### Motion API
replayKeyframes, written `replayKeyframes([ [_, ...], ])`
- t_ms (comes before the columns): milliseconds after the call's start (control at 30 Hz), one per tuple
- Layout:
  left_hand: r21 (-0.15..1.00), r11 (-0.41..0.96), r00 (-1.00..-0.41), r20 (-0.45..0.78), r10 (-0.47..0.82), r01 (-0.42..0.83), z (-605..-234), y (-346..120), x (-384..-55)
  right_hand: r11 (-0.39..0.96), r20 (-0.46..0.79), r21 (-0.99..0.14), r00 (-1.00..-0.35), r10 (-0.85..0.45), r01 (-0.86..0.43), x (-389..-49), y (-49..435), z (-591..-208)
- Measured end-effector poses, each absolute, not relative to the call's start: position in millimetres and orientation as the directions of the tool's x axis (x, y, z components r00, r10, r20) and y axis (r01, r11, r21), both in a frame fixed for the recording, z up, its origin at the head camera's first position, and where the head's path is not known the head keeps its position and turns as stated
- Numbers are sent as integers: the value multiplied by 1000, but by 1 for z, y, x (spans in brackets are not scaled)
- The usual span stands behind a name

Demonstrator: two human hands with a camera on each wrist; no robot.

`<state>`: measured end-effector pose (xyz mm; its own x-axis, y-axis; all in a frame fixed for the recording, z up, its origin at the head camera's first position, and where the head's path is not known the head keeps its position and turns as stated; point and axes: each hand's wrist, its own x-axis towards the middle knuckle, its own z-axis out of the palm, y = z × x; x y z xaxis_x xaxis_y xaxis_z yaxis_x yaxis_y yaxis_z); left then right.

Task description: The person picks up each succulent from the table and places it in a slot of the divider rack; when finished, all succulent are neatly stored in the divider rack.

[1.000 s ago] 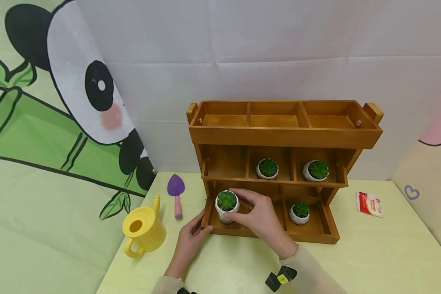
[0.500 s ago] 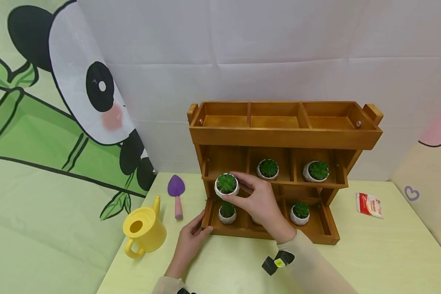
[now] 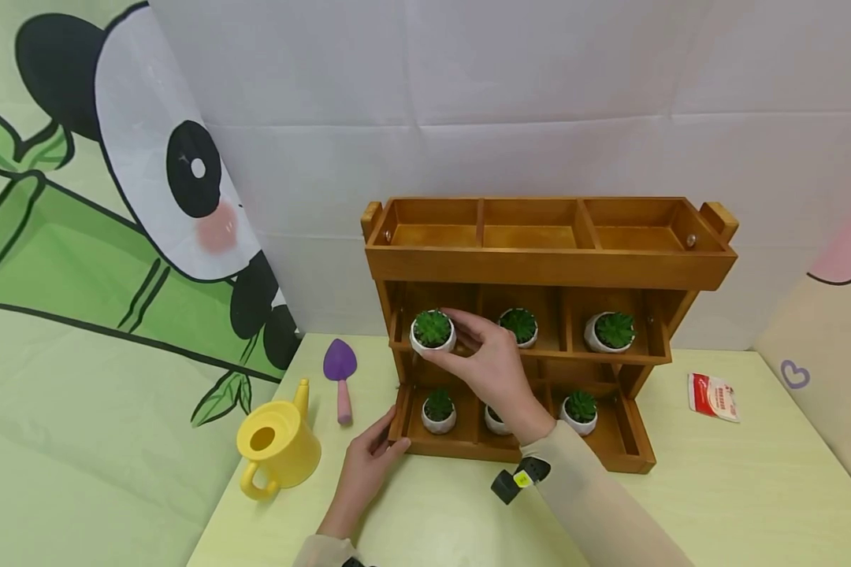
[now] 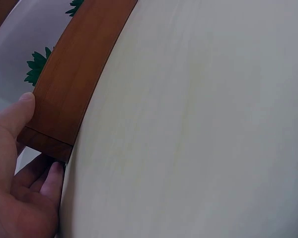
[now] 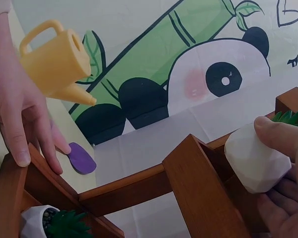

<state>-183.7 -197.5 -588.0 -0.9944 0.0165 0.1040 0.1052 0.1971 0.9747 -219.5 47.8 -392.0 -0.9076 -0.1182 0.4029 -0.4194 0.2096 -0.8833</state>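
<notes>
My right hand [image 3: 492, 358] holds a potted succulent [image 3: 432, 329] by its white faceted pot, thumb in front. The plant is at the left compartment of the middle tier; in the right wrist view the white pot [image 5: 256, 156] appears raised beside the tier's wooden wall. My left hand [image 3: 370, 457] grips the lower left front corner of the brown wooden plant shelf [image 3: 549, 268], its thumb [image 4: 25, 106] on the front board. Right of the held plant, a second succulent [image 3: 519, 324] stands in the middle compartment, partly behind my right hand. Another succulent [image 3: 612, 331] sits at the right.
On the bottom tier stand a left succulent [image 3: 438, 409], a middle one [image 3: 496, 421] partly hidden by my right hand, and a right one [image 3: 579, 411]. Left of the shelf are a yellow watering can [image 3: 280, 445] and a purple trowel [image 3: 340, 370]. A red-and-white packet [image 3: 712, 396] lies right.
My right hand has raised the held succulent from above the bottom-left compartment to the middle tier's left compartment, uncovering the bottom-left and bottom-middle plants. My left hand has stayed in place.
</notes>
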Motion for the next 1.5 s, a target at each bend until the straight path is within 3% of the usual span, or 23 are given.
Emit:
replayKeyframes([
  [600, 975, 187, -993, 114, 21, 116, -590, -196, -184, 352, 408, -839, -908, -96, -415, -242, 38, -392],
  [967, 975, 199, -995, 102, 13, 102, -588, -198, -183, 538, 425, -723, -893, -148, -433, -251, 29, -385],
  [1500, 978, 181, -995, 102, 15, 103, -589, -197, -184, 599, 401, -677, -897, -188, -428, -255, 28, -383],
])
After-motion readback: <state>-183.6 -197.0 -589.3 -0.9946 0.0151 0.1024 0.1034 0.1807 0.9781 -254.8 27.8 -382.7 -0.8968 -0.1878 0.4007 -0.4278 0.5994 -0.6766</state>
